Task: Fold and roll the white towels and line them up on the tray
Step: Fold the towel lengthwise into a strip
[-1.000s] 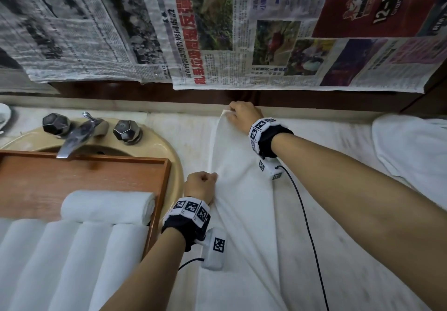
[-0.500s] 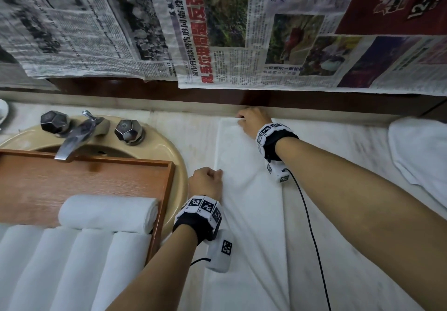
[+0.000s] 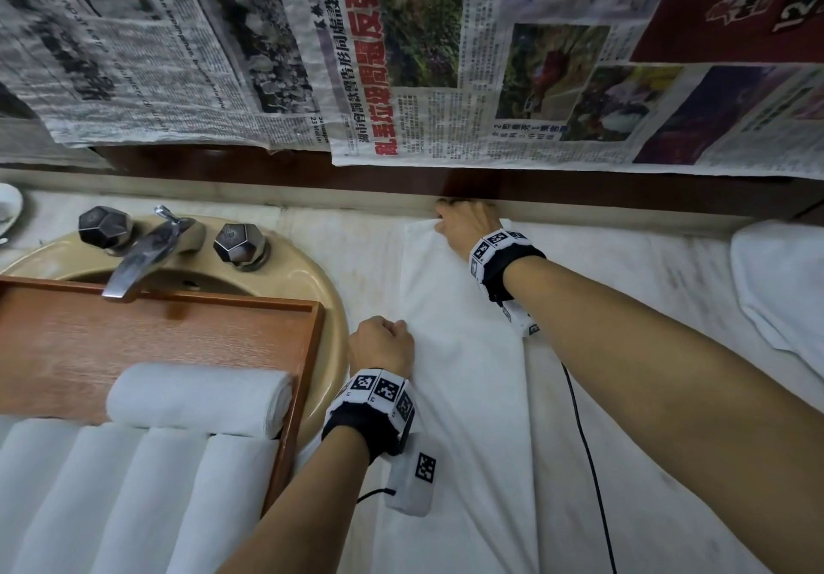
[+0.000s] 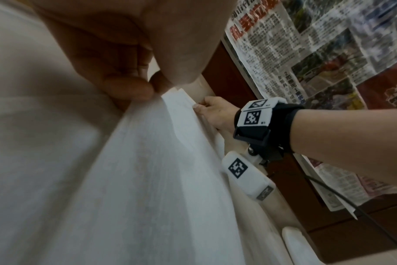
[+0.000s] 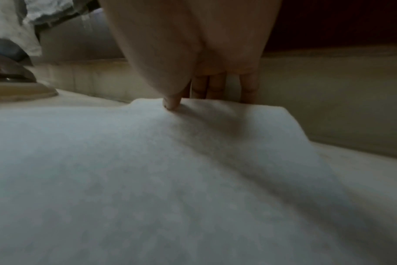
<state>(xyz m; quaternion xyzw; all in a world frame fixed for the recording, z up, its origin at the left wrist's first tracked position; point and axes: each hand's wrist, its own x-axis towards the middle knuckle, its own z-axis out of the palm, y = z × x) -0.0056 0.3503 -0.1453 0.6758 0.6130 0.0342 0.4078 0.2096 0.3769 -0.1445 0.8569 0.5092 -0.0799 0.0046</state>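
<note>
A long white towel (image 3: pixel 463 377), folded into a narrow strip, lies on the marble counter and runs from the back wall toward me. My right hand (image 3: pixel 461 227) pinches its far end by the wall, thumb on top (image 5: pixel 170 104), fingers behind the edge. My left hand (image 3: pixel 383 343) is a fist that grips the towel's left edge about midway, thumb and fingers pinching the fold (image 4: pixel 134 89). A wooden tray (image 3: pixel 178 332) at the left holds several rolled white towels (image 3: pixel 196 399).
The tray sits over a beige sink (image 3: pixel 330 297) with a metal faucet (image 3: pixel 142 256) and two dark knobs. Another white towel (image 3: pixel 780 288) lies heaped at the right edge. Newspaper sheets (image 3: pixel 446 60) hang on the wall above the counter. A black cable (image 3: pixel 584 448) trails from my right wrist.
My right hand has pulled the towel's far end back to the wall, and the strip now lies straighter and flatter. My left hand keeps its grip on the left edge.
</note>
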